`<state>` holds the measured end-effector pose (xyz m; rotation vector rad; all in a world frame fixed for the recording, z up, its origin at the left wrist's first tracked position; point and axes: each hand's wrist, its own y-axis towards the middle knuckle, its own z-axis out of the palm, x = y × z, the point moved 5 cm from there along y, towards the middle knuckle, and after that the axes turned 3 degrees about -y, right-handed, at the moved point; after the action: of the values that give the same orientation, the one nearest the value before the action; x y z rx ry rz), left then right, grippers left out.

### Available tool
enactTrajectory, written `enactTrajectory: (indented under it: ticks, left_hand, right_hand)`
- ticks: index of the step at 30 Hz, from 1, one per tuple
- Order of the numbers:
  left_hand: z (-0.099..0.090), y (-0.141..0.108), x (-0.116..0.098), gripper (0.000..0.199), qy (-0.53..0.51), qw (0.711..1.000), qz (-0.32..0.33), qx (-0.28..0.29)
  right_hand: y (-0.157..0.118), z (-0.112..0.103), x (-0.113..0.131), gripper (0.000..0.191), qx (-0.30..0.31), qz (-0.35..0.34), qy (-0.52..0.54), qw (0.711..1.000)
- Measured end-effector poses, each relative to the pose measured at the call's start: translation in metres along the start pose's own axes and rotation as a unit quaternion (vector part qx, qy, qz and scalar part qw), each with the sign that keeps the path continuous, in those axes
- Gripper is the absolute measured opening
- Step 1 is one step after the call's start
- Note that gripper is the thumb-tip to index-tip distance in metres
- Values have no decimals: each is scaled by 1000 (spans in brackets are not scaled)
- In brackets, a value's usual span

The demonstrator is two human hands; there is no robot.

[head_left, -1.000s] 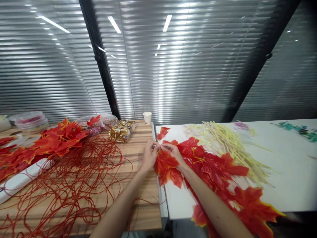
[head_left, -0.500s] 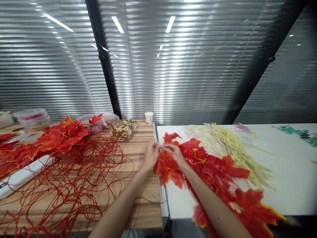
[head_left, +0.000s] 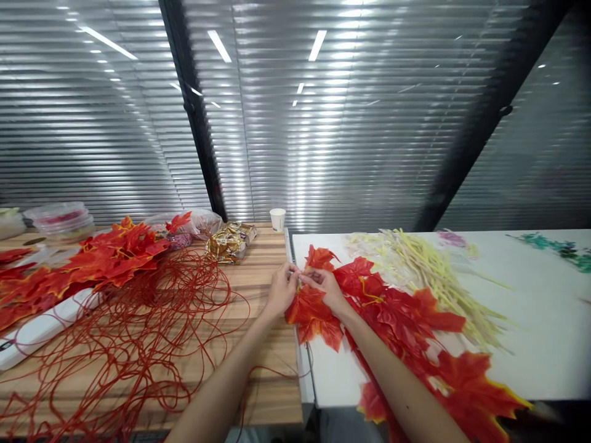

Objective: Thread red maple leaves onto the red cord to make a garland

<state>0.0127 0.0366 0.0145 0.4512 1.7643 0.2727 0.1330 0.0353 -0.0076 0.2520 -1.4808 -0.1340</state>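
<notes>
My left hand and my right hand meet over the seam between the two tables, thumbs and fingertips pinched close together. Between them they hold the stem end of a red artificial maple leaf; the pinched part is small and mostly hidden by the fingers. Another red leaf tip sticks out just beyond the fingertips. To the right, a bunch of red artificial maple leaves with yellow stems lies partly under my right forearm. A thin red cord runs across the wooden tabletop toward the seam below my hands.
A large tangle of red cord spreads over the wooden table. Behind it lie more red leaves, a white power strip, gold packets and a paper cup. Yellow strips rest on the white table.
My fingertips have shifted slightly, with the right fingers drawn in closer to the left ones. The held leaf has moved a little; everything else stays put.
</notes>
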Motion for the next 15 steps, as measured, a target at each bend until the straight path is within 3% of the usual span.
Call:
enactTrajectory:
  ticks: [6, 11, 15]
  left_hand:
    - [-6, 0, -8, 12, 45, 998, 44, 5]
    - [-13, -2, -20, 15, 91, 992, 88, 6]
    - [-25, 2, -23, 19, 83, 992, 91, 2]
  right_hand:
    - [-3, 1, 3, 26, 41, -34, -80, 995]
    - [-4, 0, 5, 29, 13, -42, -104, 994]
    - [-2, -7, 3, 31, -46, -39, -62, 996]
